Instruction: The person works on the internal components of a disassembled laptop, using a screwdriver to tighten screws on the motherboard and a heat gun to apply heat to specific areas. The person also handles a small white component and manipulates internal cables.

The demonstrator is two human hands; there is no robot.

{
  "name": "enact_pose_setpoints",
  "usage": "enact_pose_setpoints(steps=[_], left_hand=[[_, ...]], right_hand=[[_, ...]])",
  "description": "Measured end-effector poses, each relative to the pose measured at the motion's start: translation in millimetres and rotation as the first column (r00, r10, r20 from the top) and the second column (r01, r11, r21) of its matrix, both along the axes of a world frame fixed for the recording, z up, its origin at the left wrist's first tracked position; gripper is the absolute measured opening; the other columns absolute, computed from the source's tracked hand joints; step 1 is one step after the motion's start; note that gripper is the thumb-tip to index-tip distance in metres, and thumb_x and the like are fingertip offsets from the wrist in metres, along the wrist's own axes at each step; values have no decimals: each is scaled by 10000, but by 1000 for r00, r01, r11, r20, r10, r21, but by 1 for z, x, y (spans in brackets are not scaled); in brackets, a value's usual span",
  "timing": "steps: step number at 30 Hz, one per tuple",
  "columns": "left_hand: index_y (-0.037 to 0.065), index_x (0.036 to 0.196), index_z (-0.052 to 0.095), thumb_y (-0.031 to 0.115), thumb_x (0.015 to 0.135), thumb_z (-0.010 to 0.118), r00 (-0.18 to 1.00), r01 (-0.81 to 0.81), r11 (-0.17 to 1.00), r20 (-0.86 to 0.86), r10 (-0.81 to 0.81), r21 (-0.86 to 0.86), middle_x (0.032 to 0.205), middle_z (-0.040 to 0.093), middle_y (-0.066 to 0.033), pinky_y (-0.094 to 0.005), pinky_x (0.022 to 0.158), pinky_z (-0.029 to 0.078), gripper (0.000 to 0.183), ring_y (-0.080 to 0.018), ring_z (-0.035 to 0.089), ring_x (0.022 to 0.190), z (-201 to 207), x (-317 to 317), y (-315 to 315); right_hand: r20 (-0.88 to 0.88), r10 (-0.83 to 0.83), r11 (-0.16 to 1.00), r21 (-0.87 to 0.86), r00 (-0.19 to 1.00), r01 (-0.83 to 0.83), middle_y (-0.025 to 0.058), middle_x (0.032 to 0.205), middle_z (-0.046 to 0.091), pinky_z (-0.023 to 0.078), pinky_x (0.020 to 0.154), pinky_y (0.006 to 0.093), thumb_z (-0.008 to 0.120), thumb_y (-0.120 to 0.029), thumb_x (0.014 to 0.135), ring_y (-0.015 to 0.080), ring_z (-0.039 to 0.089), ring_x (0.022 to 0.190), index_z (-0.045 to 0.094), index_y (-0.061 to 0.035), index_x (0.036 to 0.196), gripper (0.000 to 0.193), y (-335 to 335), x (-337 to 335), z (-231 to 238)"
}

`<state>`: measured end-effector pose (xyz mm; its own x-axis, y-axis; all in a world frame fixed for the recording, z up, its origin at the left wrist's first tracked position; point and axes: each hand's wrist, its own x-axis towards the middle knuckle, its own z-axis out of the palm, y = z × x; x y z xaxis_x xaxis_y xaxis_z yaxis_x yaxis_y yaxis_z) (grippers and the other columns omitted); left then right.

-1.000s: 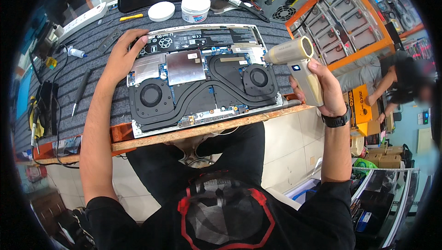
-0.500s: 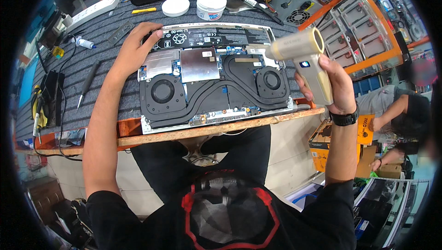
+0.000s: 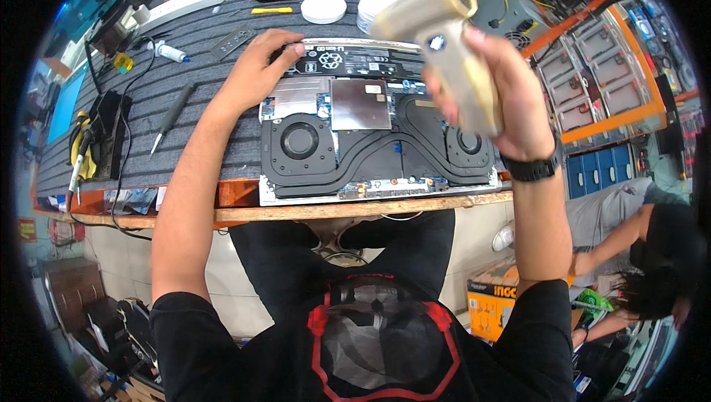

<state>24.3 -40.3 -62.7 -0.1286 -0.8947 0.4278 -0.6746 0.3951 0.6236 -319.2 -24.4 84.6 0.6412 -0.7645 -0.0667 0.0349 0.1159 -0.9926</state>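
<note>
A laptop with its bottom cover off (image 3: pixel 361 105) lies on the bench in front of me, showing a black battery (image 3: pixel 363 62), two round fans and a silver plate in the middle. My left hand (image 3: pixel 255 72) grips its far left corner, thumb against the battery's end and fingertips at the far edge. My right hand (image 3: pixel 511 98), with a black watch on the wrist, is closed around the handle of a beige gun-shaped handheld air blower (image 3: pixel 463 80). The blower is raised above the laptop's right side, nozzle toward the left, and hides part of the right fan.
Behind the laptop stand a white lid (image 3: pixel 324 8), a white tub (image 3: pixel 376 8) and a yellow pry tool (image 3: pixel 272 11). A screwdriver (image 3: pixel 173 117) lies left, near a soldering iron (image 3: pixel 80 156). Orange-framed drawers (image 3: pixel 592 68) stand right. Another person (image 3: pixel 629 235) leans over an orange box (image 3: pixel 492 306).
My right hand has swung the blower left and up over the laptop. The whole view has shifted, and my left hand keeps its place on the corner. The other person leans lower.
</note>
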Motion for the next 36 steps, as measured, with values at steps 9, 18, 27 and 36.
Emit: enact_pose_setpoints(steps=[9,18,27,36], left_hand=[[-17,1284,674,313,1055,604,1000,-10,1000,22,11,-22,1282,673,-162,-380,1091,442,407,-296,614,1237,-3,-2,-1],[-23,1283,673,320,1059,593,999,-30,1000,24,30,4,1297,668,-162,-375,1101,433,417,-290,608,1253,-4,1,4],[-30,1291,671,324,1064,589,1000,-5,1000,13,5,-1,1304,665,-163,-372,1102,431,429,-289,608,1254,1,2,2],[-17,1296,675,342,1063,587,1000,-2,1000,5,2,8,1304,663,-161,-369,1105,428,437,-288,601,1262,1,0,1]], right_hand=[[-142,-224,975,-21,964,223,81,860,709,515,543,254,551,-491,1031,121,630,617,622,-7,1170,509,-32,-67,-2],[-113,-83,996,6,990,85,183,852,673,452,473,283,533,-459,1011,176,570,531,568,42,1277,568,46,-114,12],[-182,-219,971,51,959,232,178,852,665,469,486,283,462,-434,1040,173,569,530,550,33,1305,544,30,-167,7],[-237,-163,978,91,958,189,137,838,680,511,519,256,512,-454,1042,147,608,561,558,-15,1281,502,17,-113,4]])
